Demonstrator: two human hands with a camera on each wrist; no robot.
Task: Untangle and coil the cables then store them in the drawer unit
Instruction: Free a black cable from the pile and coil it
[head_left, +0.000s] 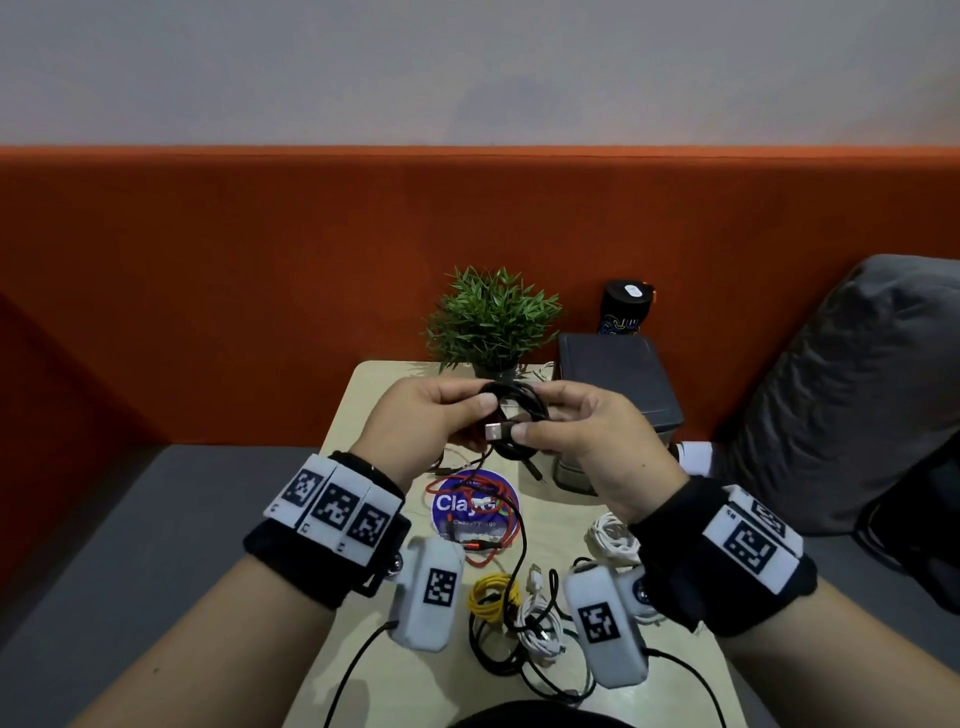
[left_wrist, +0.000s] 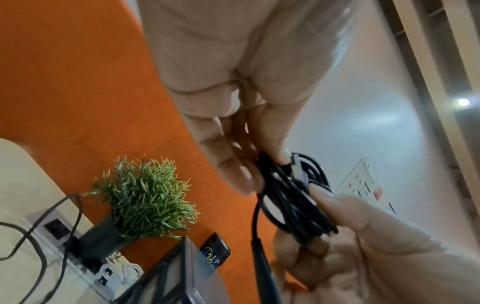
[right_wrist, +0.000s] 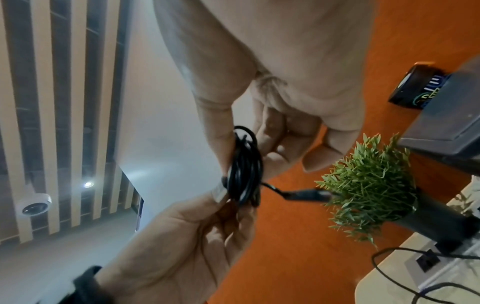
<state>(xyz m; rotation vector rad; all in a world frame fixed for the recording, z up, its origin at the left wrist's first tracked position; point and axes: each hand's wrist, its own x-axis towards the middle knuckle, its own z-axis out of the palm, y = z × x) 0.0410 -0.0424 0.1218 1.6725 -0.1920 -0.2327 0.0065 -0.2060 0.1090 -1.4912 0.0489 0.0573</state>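
Head view shows both hands raised above the pale wooden desk (head_left: 358, 415), sharing a coiled black USB cable (head_left: 514, 415). The left hand (head_left: 415, 426) pinches one side of the coil between thumb and fingers; the right hand (head_left: 587, 441) grips the other side, its thumb pressing the silver USB plug (head_left: 497, 431) against the loops. Much of the coil is hidden behind the fingers. Below, a red cable (head_left: 480, 512) crosses a round blue sticker (head_left: 470, 506), covering all but "Clay" of its lettering. The dark grey drawer unit (head_left: 618, 384) stands beside a small green potted plant (head_left: 491, 317), its drawer fronts facing away and unseen.
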